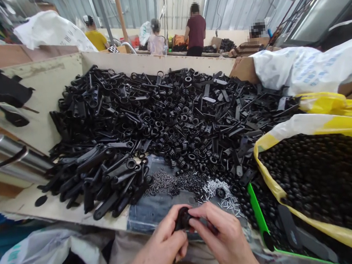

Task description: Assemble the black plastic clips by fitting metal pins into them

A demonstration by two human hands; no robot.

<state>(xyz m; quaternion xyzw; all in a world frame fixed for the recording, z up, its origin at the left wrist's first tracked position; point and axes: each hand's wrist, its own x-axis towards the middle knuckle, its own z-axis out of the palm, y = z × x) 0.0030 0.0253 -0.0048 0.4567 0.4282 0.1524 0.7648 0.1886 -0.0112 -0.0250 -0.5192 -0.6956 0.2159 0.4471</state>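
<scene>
Both hands meet at the front edge of the workbench. My left hand (169, 235) is closed around a black plastic part (181, 218) with a rounded, ring-like end; the rest of it is hidden in the palm. With thumb and fingertips, my right hand (216, 227) pinches at the same rounded end. Whether a smaller piece sits between those fingertips cannot be made out. Just beyond the hands lie a heap of silver pins (220, 192) and a pile of small dark pieces (162, 183) on a dark blue mat (146, 212).
Black ring-shaped and lever-like parts (168, 112) fill the walled bench. Long black handles (106, 175) lie at left, near a steel flask (8, 157). At right stand a yellow bag (270, 173) of black balls and a green-edged tray (258, 213). Several people work behind the back wall.
</scene>
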